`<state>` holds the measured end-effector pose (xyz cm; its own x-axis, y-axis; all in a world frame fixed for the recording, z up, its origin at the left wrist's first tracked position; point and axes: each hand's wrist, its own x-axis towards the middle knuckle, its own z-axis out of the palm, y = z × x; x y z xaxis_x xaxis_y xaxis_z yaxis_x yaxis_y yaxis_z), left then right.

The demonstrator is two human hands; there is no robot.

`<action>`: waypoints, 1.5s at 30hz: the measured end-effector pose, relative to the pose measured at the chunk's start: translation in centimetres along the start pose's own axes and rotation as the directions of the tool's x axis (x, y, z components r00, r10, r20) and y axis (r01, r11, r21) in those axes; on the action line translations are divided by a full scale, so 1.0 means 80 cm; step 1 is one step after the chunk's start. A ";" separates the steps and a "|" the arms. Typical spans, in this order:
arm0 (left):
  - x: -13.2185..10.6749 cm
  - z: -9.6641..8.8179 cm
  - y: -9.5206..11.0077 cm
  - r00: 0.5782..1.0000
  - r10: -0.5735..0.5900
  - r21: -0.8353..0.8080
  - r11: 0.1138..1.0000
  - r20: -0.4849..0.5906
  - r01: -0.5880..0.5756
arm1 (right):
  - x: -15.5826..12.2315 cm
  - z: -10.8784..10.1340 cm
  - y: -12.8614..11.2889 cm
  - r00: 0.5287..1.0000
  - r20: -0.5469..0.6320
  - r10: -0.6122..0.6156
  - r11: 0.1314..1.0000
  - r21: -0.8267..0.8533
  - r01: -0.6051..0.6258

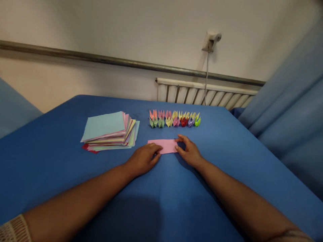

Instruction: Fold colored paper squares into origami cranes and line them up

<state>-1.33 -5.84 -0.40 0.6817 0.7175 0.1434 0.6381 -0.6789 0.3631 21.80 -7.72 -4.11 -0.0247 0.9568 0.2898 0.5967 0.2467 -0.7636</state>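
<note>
A pink sheet of paper (pixel 168 146), folded into a long rectangle, lies flat on the blue-covered table in front of me. My left hand (pixel 145 157) rests on its left part, fingers curled and pressing the paper down. At the right end, my right hand (pixel 189 152) has its thumb and fingertips on the short edge. Just beyond the paper stand two rows of small folded paper cranes (pixel 176 121) in pink, yellow, green, red and purple. To the left of my left hand is a thick stack of coloured paper (pixel 106 126), with a light blue sheet on top.
The blue table cover (pixel 161 208) spreads under everything. Behind the table are a wall with a metal rail (pixel 108 59), a white radiator (pixel 196 85) and a socket (pixel 209 41) with a plugged-in cord. A blue curtain (pixel 290 90) hangs at the right.
</note>
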 end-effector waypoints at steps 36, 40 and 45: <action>0.006 0.003 -0.003 0.999 -0.049 -0.094 0.994 -0.017 0.047 | 0.026 0.009 -0.005 0.992 0.024 0.125 0.979 -0.168 -0.119; 0.006 0.000 0.001 0.997 -0.079 -0.119 0.990 -0.023 0.076 | 0.036 0.009 -0.004 0.999 0.007 0.032 0.964 -0.263 -0.029; 0.004 -0.007 0.005 0.989 -0.120 -0.220 0.971 -0.086 0.099 | 0.020 -0.005 -0.024 0.968 -0.093 -0.232 0.960 -0.184 0.212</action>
<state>-1.03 -5.83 0.29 0.5666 0.8046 0.1776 0.6080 -0.5538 0.5689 20.94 -6.74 -1.92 -0.0873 0.8549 0.5114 0.7152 0.4111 -0.5652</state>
